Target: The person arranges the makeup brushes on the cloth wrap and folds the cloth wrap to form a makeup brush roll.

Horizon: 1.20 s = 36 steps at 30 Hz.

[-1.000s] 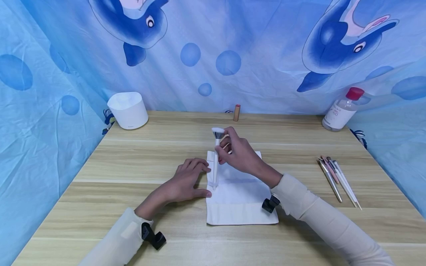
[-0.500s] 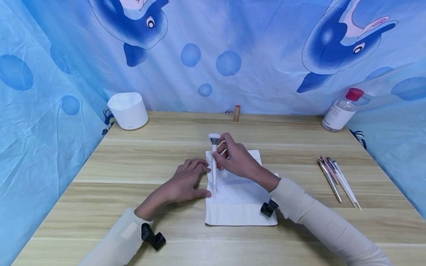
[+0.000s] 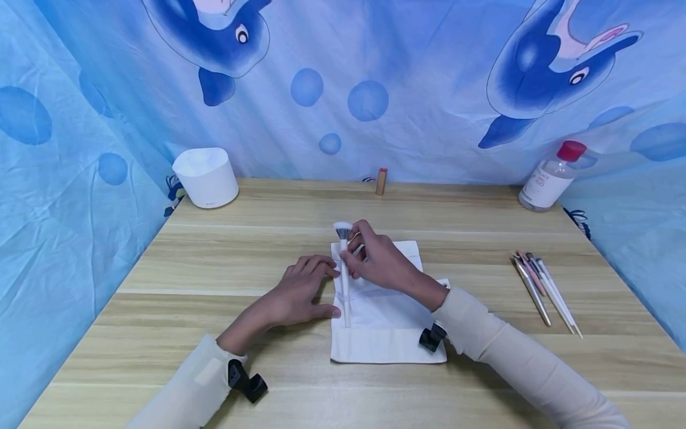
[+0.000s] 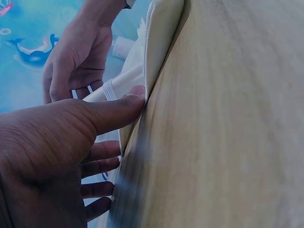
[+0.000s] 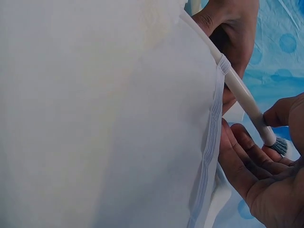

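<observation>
Nearest, a left sleeve (image 3: 184, 384) with a black wrist camera (image 3: 248, 381) comes in to the left of the white cloth (image 3: 388, 345), and a right sleeve (image 3: 527, 363) with its own camera (image 3: 432, 338) reaches over the cloth's right side. The cloth lies on the wooden table (image 3: 161, 339), a creamier band across its near end.

The left hand (image 3: 300, 292) is at the cloth's left edge, thumb resting on the fabric, fingers relaxed and gripping nothing. Just inside that edge is a white brush (image 3: 345, 292), its handle slim, smooth and glossy, narrowing towards the cloth's near end. Its tip is close to the creamy band; whether they touch, I can't tell. Partway along, the handle passes under a loop of ribbed elastic (image 5: 209, 142) on the cloth. The right hand (image 3: 380, 256) pinches the upper handle between thumb and fingers, over the cloth's far part. The bristles flare towards the far end, dark grey below and white at the broad top.

Right of the cloth lies a bunch of brushes (image 3: 533, 292) with silver, pink and white handles. Beyond the cloth stand a brown tube (image 3: 381, 183), a red-capped clear bottle (image 3: 549, 182) far right and a white container (image 3: 209, 182) far left, before a blue dolphin-print curtain (image 3: 343, 53).
</observation>
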Each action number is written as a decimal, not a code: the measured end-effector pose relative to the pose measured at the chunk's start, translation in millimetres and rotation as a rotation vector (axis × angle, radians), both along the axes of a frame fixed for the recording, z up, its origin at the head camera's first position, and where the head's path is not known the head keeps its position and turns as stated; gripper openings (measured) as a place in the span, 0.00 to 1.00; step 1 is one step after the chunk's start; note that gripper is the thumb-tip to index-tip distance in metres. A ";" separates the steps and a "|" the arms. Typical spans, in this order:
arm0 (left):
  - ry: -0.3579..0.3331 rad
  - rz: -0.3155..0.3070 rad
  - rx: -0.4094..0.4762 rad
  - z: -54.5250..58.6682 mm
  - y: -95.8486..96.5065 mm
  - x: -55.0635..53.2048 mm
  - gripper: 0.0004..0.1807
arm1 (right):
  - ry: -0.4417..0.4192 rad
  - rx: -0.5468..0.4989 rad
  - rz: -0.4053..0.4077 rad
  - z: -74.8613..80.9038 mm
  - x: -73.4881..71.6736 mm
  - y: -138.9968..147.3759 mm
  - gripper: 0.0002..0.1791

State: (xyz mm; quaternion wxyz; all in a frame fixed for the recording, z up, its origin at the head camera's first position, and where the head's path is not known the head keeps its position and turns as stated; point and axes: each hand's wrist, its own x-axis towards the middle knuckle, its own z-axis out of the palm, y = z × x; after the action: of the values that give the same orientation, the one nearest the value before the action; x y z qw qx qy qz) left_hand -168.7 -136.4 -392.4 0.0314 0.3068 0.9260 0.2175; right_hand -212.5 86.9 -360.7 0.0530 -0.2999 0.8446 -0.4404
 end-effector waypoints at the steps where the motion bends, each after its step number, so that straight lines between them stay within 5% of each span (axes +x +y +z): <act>1: -0.002 -0.001 0.000 0.2 0.2 0.1 0.38 | 0.000 0.000 0.000 -0.3 0.0 0.1 0.17; 27: -0.028 0.003 -0.022 1.2 -0.3 -1.0 0.38 | -0.026 0.012 -0.006 -8.0 2.5 3.7 0.15; 36: -0.048 0.019 -0.021 3.6 0.6 0.2 0.37 | 0.151 0.270 0.102 -22.6 11.6 4.6 0.05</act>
State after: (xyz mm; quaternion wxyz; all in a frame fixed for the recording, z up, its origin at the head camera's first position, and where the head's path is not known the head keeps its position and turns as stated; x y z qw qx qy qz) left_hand -168.5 -135.8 -388.8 0.0548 0.2922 0.9302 0.2153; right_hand -200.9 91.6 -383.3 0.0514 -0.3647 0.8814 -0.2958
